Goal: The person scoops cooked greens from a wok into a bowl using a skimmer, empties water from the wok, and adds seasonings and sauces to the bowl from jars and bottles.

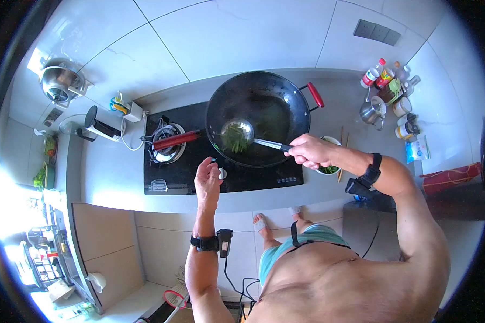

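My right hand (310, 151) is closed around the dark handle of a metal ladle (272, 144). The ladle's round bowl is inside a black wok (285, 97), with chopped greens (235, 139) in and around it. In front of the wok, over the stove's front part, my left hand (207, 180) has loosely bent fingers and nothing visible in it. It is close to a stove knob (222, 173); whether it touches the knob I cannot tell. The wok sits on the right side of the black gas stove (194, 185), its long red handle (175, 140) lying over the left burner.
Beside the wok stands a white bowl of greens (337, 141), partly hidden by my right arm, with chopsticks (345, 144) alongside. Bottles (371, 76), jars and a metal pot (369, 111) line the right wall. At left are an electric kettle (103, 125) and a white box (134, 112).
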Demonstrator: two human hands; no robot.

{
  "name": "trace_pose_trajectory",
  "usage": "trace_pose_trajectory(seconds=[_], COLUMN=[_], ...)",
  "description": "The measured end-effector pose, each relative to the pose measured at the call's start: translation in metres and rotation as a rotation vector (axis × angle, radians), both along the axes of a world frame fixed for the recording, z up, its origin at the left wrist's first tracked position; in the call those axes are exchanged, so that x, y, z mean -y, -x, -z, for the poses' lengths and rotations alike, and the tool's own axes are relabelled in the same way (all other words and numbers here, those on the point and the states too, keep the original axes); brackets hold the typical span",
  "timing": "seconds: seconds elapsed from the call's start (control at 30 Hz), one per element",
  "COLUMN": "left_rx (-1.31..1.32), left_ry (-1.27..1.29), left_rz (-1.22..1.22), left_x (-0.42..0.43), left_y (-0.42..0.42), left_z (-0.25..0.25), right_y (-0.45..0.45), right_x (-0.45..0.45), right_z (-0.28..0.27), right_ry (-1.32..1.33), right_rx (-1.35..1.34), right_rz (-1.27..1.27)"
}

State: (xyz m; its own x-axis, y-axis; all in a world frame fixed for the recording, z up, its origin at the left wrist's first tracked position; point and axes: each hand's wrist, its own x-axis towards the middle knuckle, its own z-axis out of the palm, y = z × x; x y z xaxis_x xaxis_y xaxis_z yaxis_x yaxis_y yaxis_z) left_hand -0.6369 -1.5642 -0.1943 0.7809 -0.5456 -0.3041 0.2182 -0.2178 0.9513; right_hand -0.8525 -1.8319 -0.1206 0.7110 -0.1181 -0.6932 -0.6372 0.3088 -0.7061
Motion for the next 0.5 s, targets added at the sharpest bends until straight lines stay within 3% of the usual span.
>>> trace_pose_trajectory(seconds=[0.27,0.3,0.5], left_rx=[0.661,0.739,0.874], left_ry=[-0.386,-0.346,-0.466], left_rz=[0.269,0.271,0.250], left_x=[0.028,0.031,0.041], left_y=[-0.003,-0.003,0.009], left_z=[0.006,0.006,-0.015], right_y=[0.008,0.008,0.010], right_x=[0.000,0.001,0.010], right_z=[-0.018,-0.016,-0.008], right_ry=[-0.261,-0.296,-0.442], right_rx=[-0.040,-0.046,-0.051], right_rz=[0.098,0.109,0.145])
